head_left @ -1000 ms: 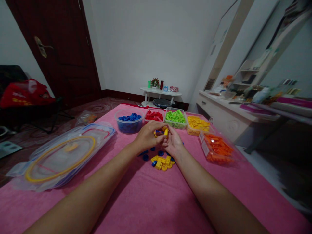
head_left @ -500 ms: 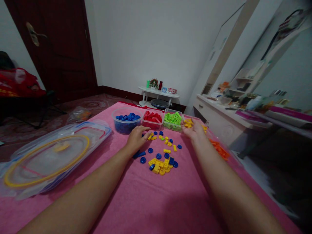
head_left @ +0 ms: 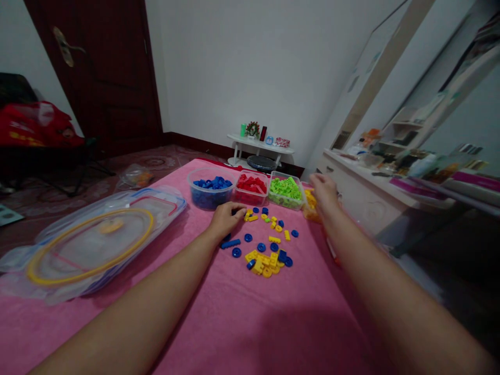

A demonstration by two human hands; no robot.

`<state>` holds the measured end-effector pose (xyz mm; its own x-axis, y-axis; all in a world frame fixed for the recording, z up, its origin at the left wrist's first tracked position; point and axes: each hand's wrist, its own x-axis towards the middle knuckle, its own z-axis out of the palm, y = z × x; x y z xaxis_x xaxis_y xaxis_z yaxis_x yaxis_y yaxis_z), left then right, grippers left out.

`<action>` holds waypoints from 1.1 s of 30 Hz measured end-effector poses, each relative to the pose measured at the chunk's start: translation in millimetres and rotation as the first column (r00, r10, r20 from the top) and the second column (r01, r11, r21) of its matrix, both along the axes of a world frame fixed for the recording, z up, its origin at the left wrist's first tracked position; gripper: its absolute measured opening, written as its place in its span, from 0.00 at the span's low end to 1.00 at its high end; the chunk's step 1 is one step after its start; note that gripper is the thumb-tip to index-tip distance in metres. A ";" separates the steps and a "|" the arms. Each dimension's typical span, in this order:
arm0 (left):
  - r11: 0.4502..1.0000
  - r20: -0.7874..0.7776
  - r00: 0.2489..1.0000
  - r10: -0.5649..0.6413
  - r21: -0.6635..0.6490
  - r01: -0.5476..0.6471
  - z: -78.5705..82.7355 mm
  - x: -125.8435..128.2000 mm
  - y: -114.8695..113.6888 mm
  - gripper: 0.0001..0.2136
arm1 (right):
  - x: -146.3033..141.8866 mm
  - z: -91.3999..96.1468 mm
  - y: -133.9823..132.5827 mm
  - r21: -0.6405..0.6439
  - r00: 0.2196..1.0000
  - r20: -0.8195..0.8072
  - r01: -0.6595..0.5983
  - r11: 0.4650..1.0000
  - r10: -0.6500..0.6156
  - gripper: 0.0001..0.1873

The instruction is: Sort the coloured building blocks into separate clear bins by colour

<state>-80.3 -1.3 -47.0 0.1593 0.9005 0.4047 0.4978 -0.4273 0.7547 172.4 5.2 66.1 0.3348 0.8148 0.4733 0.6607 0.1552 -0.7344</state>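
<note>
A: On the pink cloth [head_left: 234,323], near the middle, how far along?
B: Looks partway. Far side: blue tub [head_left: 195,197], red box [head_left: 250,199], green box [head_left: 287,202] all filled. Remaining: yellow pieces [head_left: 265,260] and blue pieces [head_left: 261,248], loose, mixed. Can't tell if any are joined.
A: Grips?
B: Left hand [head_left: 225,221]: resting beside far loose yellows, fingers bent, can't tell if pinching. Right hand [head_left: 325,190]: at yellow box [head_left: 311,214], far right, fingers bunched, contents hidden.

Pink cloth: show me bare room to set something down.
The widest bare cloth lies this side of the block pile, between the forearms; a narrower strip divides the lids from the left forearm. Loose pieces crowd the space between pile and tubs.
</note>
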 end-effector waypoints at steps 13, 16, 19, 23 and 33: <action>1.000 -0.005 1.000 0.010 -0.020 -0.010 2.1 1.0 -3.2 0.14 | -60.4 -77.6 -113.5 -0.329 0.385 0.587 -0.690 0.644 0.712 0.18; 0.998 0.040 0.999 -0.008 -0.055 0.010 3.6 -0.4 -3.6 0.18 | -58.5 -79.7 -80.3 -0.244 0.610 0.520 -0.565 0.788 0.598 0.15; 0.993 0.164 0.986 -0.018 -0.113 0.037 5.5 -1.2 -4.0 0.21 | -68.1 -73.9 -55.0 -0.245 0.720 0.471 -0.448 0.860 0.510 0.14; 0.966 0.385 0.923 0.003 -0.240 0.097 3.2 -0.9 -1.2 0.23 | -92.3 -69.3 -42.2 -0.228 0.737 0.504 -0.390 0.892 0.451 0.13; 0.988 0.415 0.907 0.072 -0.155 -0.007 -6.2 -1.3 5.5 0.22 | -127.4 -69.7 -32.9 -0.375 0.617 0.650 -0.247 0.893 0.444 0.21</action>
<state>-81.6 4.2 -53.2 -0.0324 0.9567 0.2893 0.1365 -0.2825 0.9495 45.0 -27.8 -3.6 -0.3488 0.9098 0.2251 0.9179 0.3801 -0.1140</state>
